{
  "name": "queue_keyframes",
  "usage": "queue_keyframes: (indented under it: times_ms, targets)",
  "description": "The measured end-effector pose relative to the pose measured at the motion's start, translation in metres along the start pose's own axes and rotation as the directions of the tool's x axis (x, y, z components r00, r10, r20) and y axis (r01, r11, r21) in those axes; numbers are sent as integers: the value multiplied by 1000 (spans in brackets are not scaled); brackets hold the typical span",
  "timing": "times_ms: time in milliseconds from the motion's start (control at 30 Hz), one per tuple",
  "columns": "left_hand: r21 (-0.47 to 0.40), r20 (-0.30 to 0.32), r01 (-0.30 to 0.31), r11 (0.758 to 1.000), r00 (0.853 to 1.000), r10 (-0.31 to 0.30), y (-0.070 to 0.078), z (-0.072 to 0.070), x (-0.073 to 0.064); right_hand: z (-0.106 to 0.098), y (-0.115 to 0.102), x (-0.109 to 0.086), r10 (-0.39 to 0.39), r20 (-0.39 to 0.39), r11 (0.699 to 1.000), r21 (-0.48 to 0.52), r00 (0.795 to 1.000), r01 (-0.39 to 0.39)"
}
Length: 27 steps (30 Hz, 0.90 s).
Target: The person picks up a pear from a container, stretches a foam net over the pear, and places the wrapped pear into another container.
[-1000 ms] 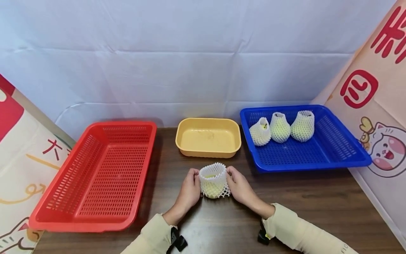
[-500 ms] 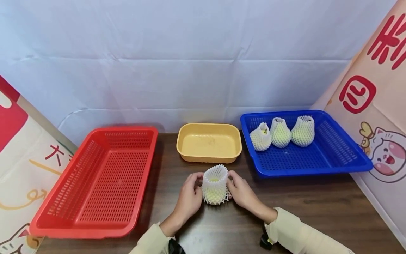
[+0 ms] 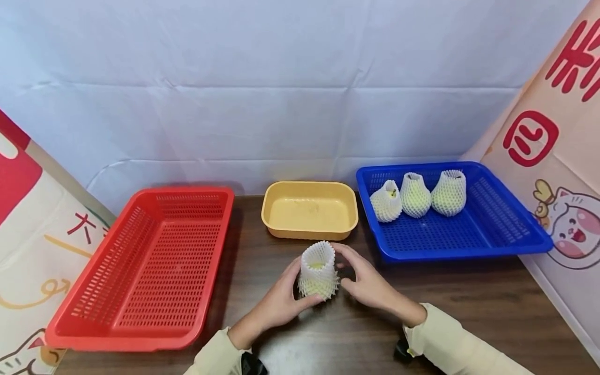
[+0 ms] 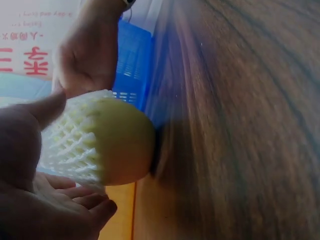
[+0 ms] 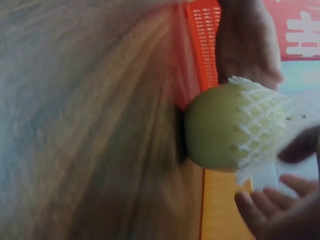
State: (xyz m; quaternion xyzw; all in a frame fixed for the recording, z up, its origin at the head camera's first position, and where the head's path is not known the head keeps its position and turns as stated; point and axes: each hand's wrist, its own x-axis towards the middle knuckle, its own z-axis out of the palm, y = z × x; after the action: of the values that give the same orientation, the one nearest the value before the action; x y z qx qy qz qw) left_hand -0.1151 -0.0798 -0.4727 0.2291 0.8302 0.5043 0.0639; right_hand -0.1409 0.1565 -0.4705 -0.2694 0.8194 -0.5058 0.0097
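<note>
A yellow-green pear (image 4: 131, 142) stands upright at the front middle of the table, its bottom near the wood. A white foam net sleeve (image 3: 319, 255) wraps its upper part and rises above it, while the lower part is bare in both wrist views. My left hand (image 3: 278, 302) holds it from the left, thumb across the front and fingers on the far side. My right hand (image 3: 367, 281) is at the right side with thumb and fingers spread apart, the fingertips close to the net.
Behind the pear stands a yellow tray (image 3: 309, 234). A red basket (image 3: 140, 344) is on the left. The blue basket (image 3: 469, 252) on the right holds three netted pears (image 3: 416, 197). A white cloth (image 3: 262, 120) hangs behind the table.
Both hands have shifted from pinching the net's sides to around the pear, the left thumb coming to the front and the right fingers spreading. The net now stands taller and narrower above it.
</note>
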Motion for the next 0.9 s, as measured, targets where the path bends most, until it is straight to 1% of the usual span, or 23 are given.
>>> queue_keyframes:
  times_ms: [33, 100, 200, 267, 400, 533, 600, 733, 800, 900]
  targets:
    - [3, -2, 1, 1000, 1000, -1, -1, 0, 0, -2, -1, -1, -19, 34, 1000, 1, 999, 19]
    - [17, -5, 3, 1000, 1000, -3, -2, -1, 1, -5, -1, -3, -21, 96, 1000, -13, 995, 22]
    - [45, 6, 5, 999, 1000, -6, -1, -2, 2, -6, 0, -5, -9, 143, 997, -70, 990, 20]
    - [60, 15, 6, 998, 1000, -7, -2, -3, 3, -5, 1, -5, -10, 161, 996, -88, 987, 25]
    - [95, 39, 10, 995, 999, -14, -3, -3, 5, -4, 5, -3, -48, 169, 991, -113, 984, 67]
    - [136, 72, 23, 991, 997, -33, -5, -7, 7, -4, 5, 4, -69, 186, 986, -136, 980, 95]
    - [165, 88, 17, 986, 996, -32, -5, -8, 8, -4, 6, 7, -60, 203, 986, -142, 977, 90]
    - [251, 133, -1, 968, 991, -34, -5, -10, 8, -4, 7, 8, -36, 236, 983, -167, 971, 77]
    - [277, 161, -3, 961, 986, -43, -4, -12, 8, -4, 8, 7, -23, 248, 980, -185, 968, 71]
    - [287, 201, -10, 958, 978, -50, -3, -13, 8, -4, 10, 5, -12, 268, 977, -202, 963, 69]
